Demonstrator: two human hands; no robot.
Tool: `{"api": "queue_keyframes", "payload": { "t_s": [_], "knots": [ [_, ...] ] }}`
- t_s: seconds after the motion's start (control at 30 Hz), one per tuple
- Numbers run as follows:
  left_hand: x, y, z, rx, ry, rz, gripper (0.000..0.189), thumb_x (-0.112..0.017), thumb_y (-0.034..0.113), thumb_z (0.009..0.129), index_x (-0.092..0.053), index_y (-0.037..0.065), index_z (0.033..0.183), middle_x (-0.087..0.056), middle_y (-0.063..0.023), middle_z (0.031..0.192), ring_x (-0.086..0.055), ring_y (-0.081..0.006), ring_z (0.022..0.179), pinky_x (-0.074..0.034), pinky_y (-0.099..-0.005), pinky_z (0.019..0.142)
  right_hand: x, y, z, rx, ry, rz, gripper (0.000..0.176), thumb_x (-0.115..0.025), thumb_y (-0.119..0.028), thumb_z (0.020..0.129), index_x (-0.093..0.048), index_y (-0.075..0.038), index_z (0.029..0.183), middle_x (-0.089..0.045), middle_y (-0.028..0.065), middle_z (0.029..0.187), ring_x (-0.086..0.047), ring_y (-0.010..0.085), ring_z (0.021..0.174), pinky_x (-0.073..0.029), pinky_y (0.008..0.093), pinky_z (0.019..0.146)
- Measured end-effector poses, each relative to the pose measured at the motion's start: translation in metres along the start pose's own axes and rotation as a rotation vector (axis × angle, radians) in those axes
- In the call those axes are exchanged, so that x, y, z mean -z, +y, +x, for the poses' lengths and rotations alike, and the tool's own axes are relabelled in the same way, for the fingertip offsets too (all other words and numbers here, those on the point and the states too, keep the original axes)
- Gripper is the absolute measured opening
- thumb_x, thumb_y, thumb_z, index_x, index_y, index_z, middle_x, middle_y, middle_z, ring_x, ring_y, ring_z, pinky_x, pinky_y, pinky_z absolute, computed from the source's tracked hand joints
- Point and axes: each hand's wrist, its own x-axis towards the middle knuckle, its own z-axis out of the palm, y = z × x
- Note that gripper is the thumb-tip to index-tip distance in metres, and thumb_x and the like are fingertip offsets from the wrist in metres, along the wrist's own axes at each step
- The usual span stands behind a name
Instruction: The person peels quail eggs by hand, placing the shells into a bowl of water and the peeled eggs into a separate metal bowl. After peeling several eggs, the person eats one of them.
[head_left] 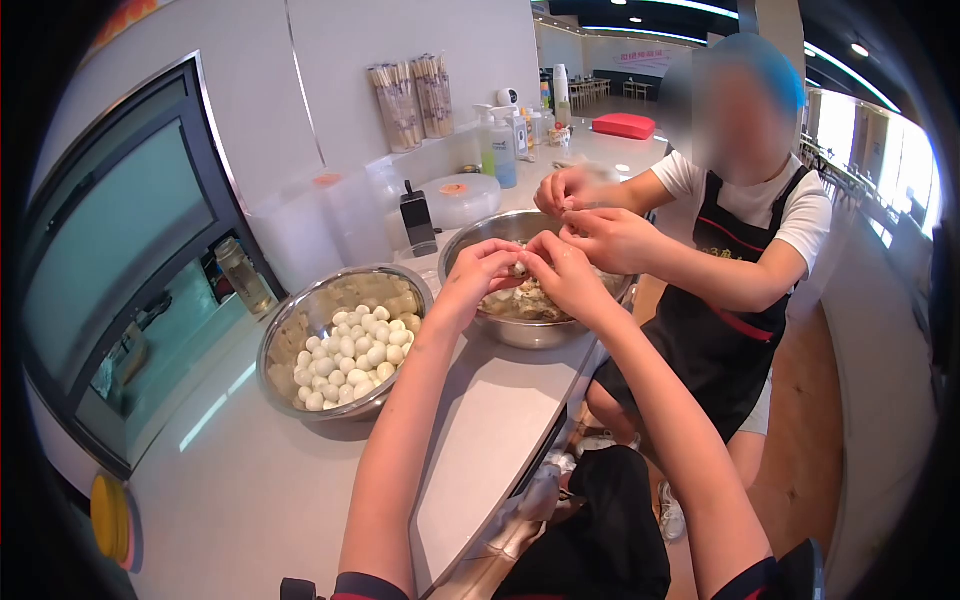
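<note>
Pinching a small egg (518, 268) between curled fingertips of left hand (480, 270) and right hand (567, 274), above steel bowl (522, 336) at edge of counter (500, 420).

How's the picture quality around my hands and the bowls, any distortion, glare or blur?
Head view: heavy fisheye bend, dark corners; light glints on the egg bowl; left hand and right hand, pinching an egg, look fairly sharp; the windows at far right are blown out.
</note>
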Motion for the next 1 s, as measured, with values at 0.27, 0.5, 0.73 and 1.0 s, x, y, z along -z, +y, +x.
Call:
{"api": "queue_keyframes", "payload": {
  "t_s": [0.27, 0.5, 0.73, 1.0],
  "knots": [
    [-0.002, 0.001, -0.002, -0.001, 0.006, 0.080, 0.015, -0.051, 0.012, 0.077, -0.055, 0.001, 0.087, -0.054, -0.0033, 0.079, -0.054, -0.0077, 0.072, -0.049, -0.0225, 0.065, -0.007, 0.013, -0.002, 0.016, 0.035, -0.153, 0.013, -0.044, -0.010, 0.082, -0.045, 0.002, 0.078, -0.052, 0.0200, 0.067, -0.052, 0.0331, 0.064, -0.039, 0.0374, 0.056],
    [0.004, -0.001, 0.000, -0.003, -0.002, -0.033, 0.015, -0.051, 0.010, 0.076, -0.054, 0.001, 0.088, -0.055, -0.0038, 0.080, -0.054, -0.0096, 0.075, -0.048, -0.0236, 0.070, -0.005, 0.007, -0.002, -0.025, 0.071, -0.129, 0.015, -0.047, -0.011, 0.081, -0.047, 0.002, 0.076, -0.053, 0.0173, 0.066, -0.052, 0.0281, 0.062, -0.039, 0.0343, 0.056],
    [0.004, 0.000, -0.001, -0.012, -0.022, -0.055, 0.017, -0.052, 0.010, 0.075, -0.054, 0.001, 0.090, -0.056, -0.0053, 0.083, -0.055, -0.0114, 0.079, -0.047, -0.0242, 0.072, -0.001, 0.003, 0.000, -0.002, 0.004, -0.008, 0.015, -0.049, -0.012, 0.079, -0.047, 0.002, 0.076, -0.053, 0.0194, 0.072, -0.052, 0.0341, 0.068, -0.040, 0.0375, 0.059],
    [0.002, -0.001, 0.000, 0.016, -0.016, 0.005, 0.015, -0.052, 0.010, 0.076, -0.055, 0.001, 0.088, -0.055, -0.0047, 0.081, -0.055, -0.0095, 0.074, -0.049, -0.0228, 0.068, -0.010, 0.012, -0.004, 0.051, 0.000, -0.252, 0.010, -0.042, -0.009, 0.083, -0.041, 0.002, 0.082, -0.049, 0.0213, 0.071, -0.049, 0.0385, 0.071, -0.038, 0.0412, 0.061]
  ]
}}
